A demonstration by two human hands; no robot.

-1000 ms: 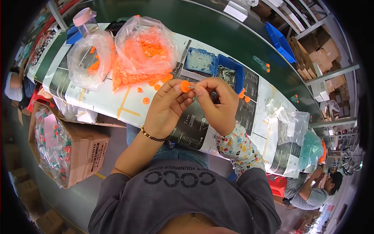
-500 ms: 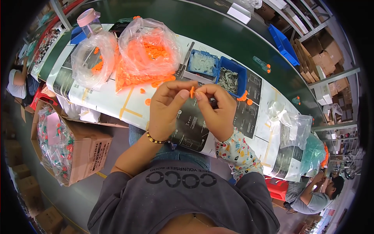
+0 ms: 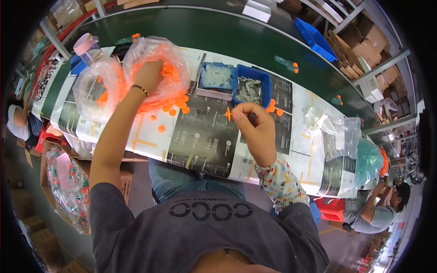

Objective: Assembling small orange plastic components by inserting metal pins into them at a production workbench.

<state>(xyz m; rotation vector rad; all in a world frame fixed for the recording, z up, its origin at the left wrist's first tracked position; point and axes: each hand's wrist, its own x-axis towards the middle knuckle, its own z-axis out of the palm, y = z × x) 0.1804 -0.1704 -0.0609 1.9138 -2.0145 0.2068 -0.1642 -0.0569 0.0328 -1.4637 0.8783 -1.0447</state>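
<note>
L hand: L hand (image 3: 150,75) reaches fwd into the open mouth of the disc bag (image 3: 181,59), far L of centre; fingers buried among orange pcs, so can't tell if open or closed.
L wrist: dark beaded bracelet (image 3: 141,89), just outside the bag's opening.
R hand: R hand (image 3: 258,132) over the mid table, thumb + index pinching one orange disc (image 3: 228,113); other fingers curled in.
Held disc: seen approx edge-on, at the fingertips, L side of R hand, nearer than the blue tubs.
R forearm: floral sleeve (image 3: 282,179), from wrist to nr elbow.
Loose discs: several loose discs (image 3: 161,129) on the table, near side of the disc bag; a few more just R of the pin tub.
Pin tub: blue pin tub (image 3: 266,91), far side of R hand, w/ metal pins (image 3: 250,90) inside.
Other tub: shallow blue tray (image 3: 209,86) w/ whitish contents, just L of the pin tub.
Far L: second clear bag (image 3: 82,84) w/ some orange pcs, beside the disc bag; pink-lidded jar (image 3: 84,44) beyond it.
R end: clear bag (image 3: 348,136), then green bag (image 3: 368,159).
Near L: carton of wrapped pcs (image 3: 68,182), below table level.
Far R: co-worker (image 3: 380,216) seated past table end.
</note>
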